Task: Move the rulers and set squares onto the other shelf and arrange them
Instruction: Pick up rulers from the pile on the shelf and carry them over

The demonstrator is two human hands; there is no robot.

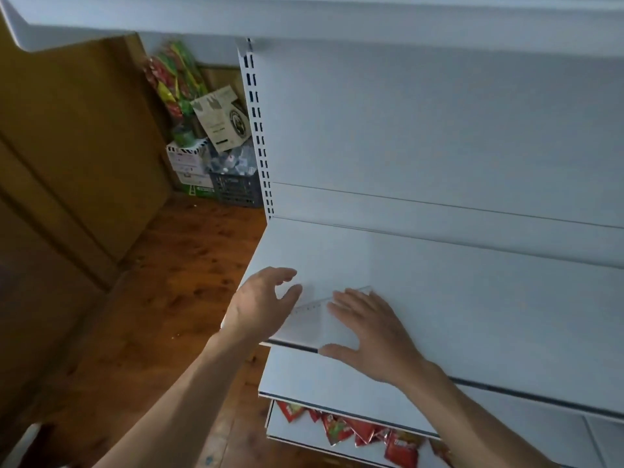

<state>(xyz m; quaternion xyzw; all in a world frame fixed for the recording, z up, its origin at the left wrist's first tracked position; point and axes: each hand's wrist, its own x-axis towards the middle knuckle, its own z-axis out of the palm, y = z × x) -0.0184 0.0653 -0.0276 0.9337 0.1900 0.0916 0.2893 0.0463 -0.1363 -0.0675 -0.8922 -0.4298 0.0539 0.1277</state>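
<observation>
A clear plastic set square (312, 320) lies flat near the front left corner of the white shelf (456, 282); its scale marks run along the slanted upper edge. My right hand (366, 336) lies flat on its right part, fingers straight, thumb over the shelf's front edge. My left hand (263, 302) hovers at the set square's left end with fingers spread and relaxed, holding nothing. No other rulers are visible.
A lower white shelf (304, 376) juts out beneath, and below it lie several red snack packets (364, 434). Another shelf (304, 15) hangs overhead. A slotted upright (258, 130) stands at the left. Boxes and a grey crate (233, 189) sit on the wooden floor.
</observation>
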